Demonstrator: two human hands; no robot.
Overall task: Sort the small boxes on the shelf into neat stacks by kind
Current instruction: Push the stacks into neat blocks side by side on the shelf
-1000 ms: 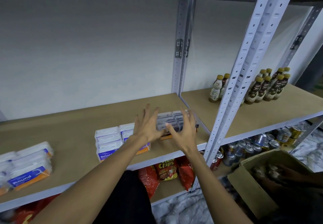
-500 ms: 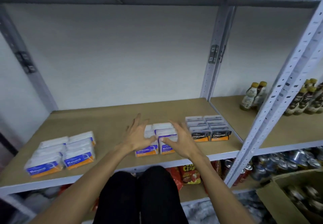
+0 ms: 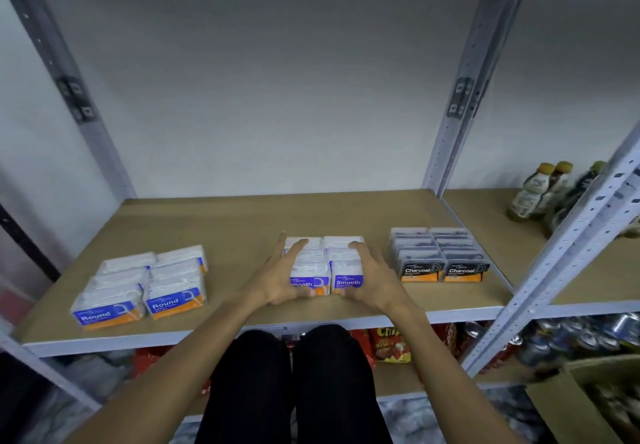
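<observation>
Three groups of small boxes sit on the brown shelf board [image 3: 242,221]. The white and purple "Smooth" boxes [image 3: 346,270] stand in two rows at the middle. My left hand [image 3: 277,279] presses their left side with straight fingers, thumb at the front. Against their right side lies my right hand [image 3: 372,275], likewise with its thumb at the front. The blue "Round" boxes [image 3: 166,284] are stacked at the left. At the right the dark "Charcoal" boxes [image 3: 440,260] stand in two tidy rows.
Brown-capped bottles [image 3: 533,190] stand on the neighbouring shelf at the right, behind a perforated metal upright [image 3: 568,253]. Below are red chip bags [image 3: 391,343], cans [image 3: 588,336] and a cardboard box [image 3: 588,402]. My dark-clad knees are under the shelf edge.
Both hands moved left from the Charcoal boxes to the Smooth boxes and closed in against their sides. My view swung left and nearer.
</observation>
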